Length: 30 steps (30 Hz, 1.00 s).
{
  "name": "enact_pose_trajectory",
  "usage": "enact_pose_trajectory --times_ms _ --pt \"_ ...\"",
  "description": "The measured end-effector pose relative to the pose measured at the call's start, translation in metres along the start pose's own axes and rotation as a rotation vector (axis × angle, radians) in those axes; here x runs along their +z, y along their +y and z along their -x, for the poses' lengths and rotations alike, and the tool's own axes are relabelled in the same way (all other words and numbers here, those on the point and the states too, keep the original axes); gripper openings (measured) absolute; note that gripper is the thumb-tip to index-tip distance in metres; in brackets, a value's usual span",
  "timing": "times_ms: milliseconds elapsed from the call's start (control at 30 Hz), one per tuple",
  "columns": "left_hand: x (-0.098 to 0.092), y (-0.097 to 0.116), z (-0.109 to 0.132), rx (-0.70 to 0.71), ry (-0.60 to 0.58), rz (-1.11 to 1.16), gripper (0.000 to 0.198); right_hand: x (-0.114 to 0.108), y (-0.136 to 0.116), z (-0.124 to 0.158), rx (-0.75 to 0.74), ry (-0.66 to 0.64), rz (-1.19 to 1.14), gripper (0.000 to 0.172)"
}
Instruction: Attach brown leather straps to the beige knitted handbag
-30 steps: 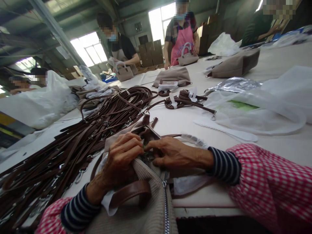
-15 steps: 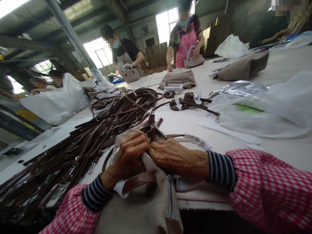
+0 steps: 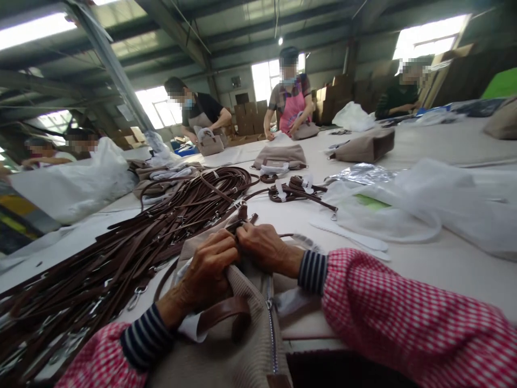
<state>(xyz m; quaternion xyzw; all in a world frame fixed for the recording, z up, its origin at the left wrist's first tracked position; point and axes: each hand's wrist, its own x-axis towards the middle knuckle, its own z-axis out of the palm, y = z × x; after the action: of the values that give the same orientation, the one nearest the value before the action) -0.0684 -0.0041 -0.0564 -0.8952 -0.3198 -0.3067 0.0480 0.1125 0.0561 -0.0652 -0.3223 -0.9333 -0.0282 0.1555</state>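
A beige corded handbag [image 3: 218,361] lies in front of me at the table's near edge, its zipped top partly open. My left hand [image 3: 208,267] is closed on the edge of the opening, fingers curled over the cloth. Against the far end of the opening, my right hand [image 3: 264,249] is closed in a pinch on the bag; the exact part between its fingers is hidden. The metal zip [image 3: 272,337] runs down the near part of the bag. A brown handle [image 3: 226,315], partly wrapped in white, arches below my left hand.
A heap of brown straps [image 3: 161,231] with metal clips spreads along the left. Coiled straps [image 3: 297,189], a clear plastic bag [image 3: 404,215] and a white strip [image 3: 351,237] lie to the right. Farther off stand more beige handbags [image 3: 363,146]; several co-workers are around the table.
My right hand has moved up and away along the bag's opening, toward its far end. My left hand keeps its hold on the edge. The head view has shifted, showing more of the right side.
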Motion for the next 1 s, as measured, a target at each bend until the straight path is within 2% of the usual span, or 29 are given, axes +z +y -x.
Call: enact_pose_trajectory --times_ms 67,200,300,367,433,500,567,633,800,1000 --pt "-0.004 0.004 -0.006 -0.038 -0.068 0.001 0.021 0.005 0.007 -0.007 -0.013 0.035 0.027 0.018" --pt "-0.033 0.007 -0.021 -0.239 -0.386 0.095 0.012 0.020 0.017 -0.002 -0.050 0.036 -0.005 0.015" --pt "-0.058 -0.003 -0.037 -0.393 -0.561 0.218 0.019 0.026 0.018 0.006 -0.025 0.060 -0.022 0.017" --pt "-0.062 -0.015 -0.047 -0.462 -0.646 0.279 0.026 0.027 0.018 0.006 -0.030 0.060 -0.040 0.017" --pt "-0.052 -0.025 -0.054 -0.500 -0.657 0.204 0.034 0.027 0.019 0.003 -0.033 0.052 -0.074 0.017" --pt "-0.033 -0.027 -0.056 -0.540 -0.608 -0.027 0.038 0.028 0.020 -0.001 -0.015 0.035 -0.112 0.020" --pt "-0.016 -0.021 -0.055 -0.580 -0.582 -0.272 0.028 0.028 0.022 -0.004 0.020 0.022 -0.142 0.024" --pt "-0.004 -0.009 -0.051 -0.588 -0.588 -0.409 0.021 0.028 0.023 -0.005 0.052 0.022 -0.167 0.027" --pt "-0.003 0.008 -0.047 -0.521 -0.526 -0.473 0.023 0.028 0.023 -0.003 0.087 0.031 -0.210 0.031" --pt "-0.005 -0.013 -0.063 -0.606 -0.584 -0.417 0.015 0.028 0.024 -0.001 0.098 0.004 -0.184 0.029"
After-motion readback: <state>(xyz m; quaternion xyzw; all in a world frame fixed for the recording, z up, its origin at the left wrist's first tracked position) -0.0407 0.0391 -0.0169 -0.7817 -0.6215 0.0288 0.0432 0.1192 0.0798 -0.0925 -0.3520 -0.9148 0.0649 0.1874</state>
